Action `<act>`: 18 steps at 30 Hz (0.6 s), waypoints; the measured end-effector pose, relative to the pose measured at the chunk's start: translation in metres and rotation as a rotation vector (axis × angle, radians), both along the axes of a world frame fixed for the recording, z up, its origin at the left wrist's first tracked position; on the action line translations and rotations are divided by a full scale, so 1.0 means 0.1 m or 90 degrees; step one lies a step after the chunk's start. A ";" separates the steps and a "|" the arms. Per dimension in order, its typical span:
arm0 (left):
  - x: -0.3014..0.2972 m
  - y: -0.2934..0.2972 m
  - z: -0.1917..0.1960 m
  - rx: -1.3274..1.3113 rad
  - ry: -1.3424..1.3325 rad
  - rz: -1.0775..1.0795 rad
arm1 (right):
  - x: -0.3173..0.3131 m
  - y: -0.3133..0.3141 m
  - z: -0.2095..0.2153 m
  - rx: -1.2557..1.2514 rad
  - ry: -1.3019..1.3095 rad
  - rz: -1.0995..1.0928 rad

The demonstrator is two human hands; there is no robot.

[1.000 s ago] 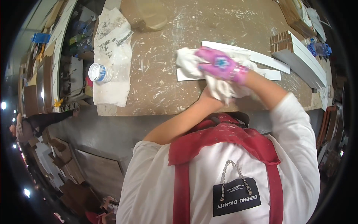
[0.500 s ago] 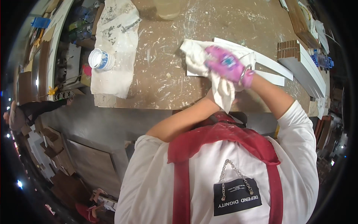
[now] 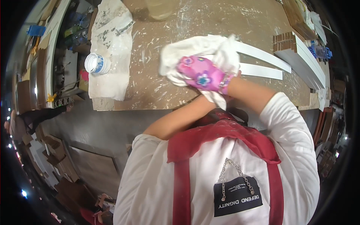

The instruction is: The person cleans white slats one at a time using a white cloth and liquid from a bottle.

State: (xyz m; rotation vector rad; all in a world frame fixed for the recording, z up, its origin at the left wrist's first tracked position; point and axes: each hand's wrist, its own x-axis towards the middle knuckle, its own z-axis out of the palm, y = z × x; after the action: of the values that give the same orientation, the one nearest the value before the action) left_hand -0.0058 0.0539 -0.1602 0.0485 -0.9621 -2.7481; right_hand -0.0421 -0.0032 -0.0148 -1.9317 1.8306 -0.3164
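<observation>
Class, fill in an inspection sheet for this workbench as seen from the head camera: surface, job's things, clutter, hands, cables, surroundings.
Surface: brown workbench, streaked with white smears.
Job's things: white rag bunched over the white strips.
Clutter: open white tub on a stained cloth; white mouldings at the right edge.
Hands: right hand in a pink flowered glove grips the rag; left hand hidden beneath it.
Cables: nothing seen.
Surroundings: grey floor, stacked boards lower left.

Rag: soft white cloth, crumpled.
Glove: pink flowered rubber, slightly glossy.
Counter: rough brown wood, paint-smeared.
Strips beside rag: smooth matt white.
</observation>
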 end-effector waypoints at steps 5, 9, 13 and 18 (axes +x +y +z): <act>0.24 -0.27 0.32 -1.184 -0.044 0.025 | -0.22 -0.05 0.21 -0.139 -0.502 -0.303; 0.24 -0.41 0.95 -0.985 0.030 0.106 | -0.98 1.30 0.76 -0.258 -0.876 -0.528; 0.11 -0.55 1.22 -1.299 -0.003 0.146 | -1.34 2.73 1.30 -0.532 -0.689 -0.656; -0.03 -0.74 1.30 -1.335 -0.105 0.088 | -1.16 3.83 1.69 -0.635 -0.553 -0.817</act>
State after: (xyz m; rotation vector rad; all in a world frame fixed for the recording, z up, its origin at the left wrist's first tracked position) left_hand -0.0089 -0.0200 -0.0297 -0.0254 -2.8936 -0.5068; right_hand -0.1585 0.3801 0.1546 -0.3436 2.0314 -2.3135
